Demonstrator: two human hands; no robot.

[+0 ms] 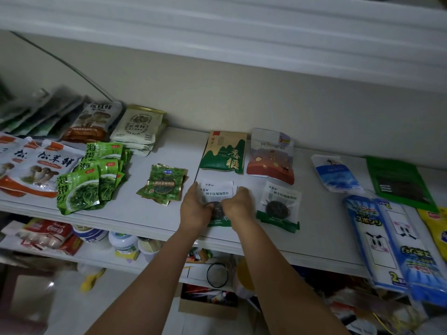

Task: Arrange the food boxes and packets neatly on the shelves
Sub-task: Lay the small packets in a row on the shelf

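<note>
Dimly lit, the white shelf (pixel 319 213) runs below a beige wall (pixel 217 93). The left hand (pixel 194 206) and right hand (pixel 238 204) both grip a white seaweed packet (pixel 217 191) near the shelf's front edge. A twin packet (pixel 280 204) lies apart at 3 o'clock. Lower-shelf clutter (pixel 125 240) at 6 o'clock is blurred, and a yellow packet (pixel 435 228) is cut off at the frame's right edge.
</note>
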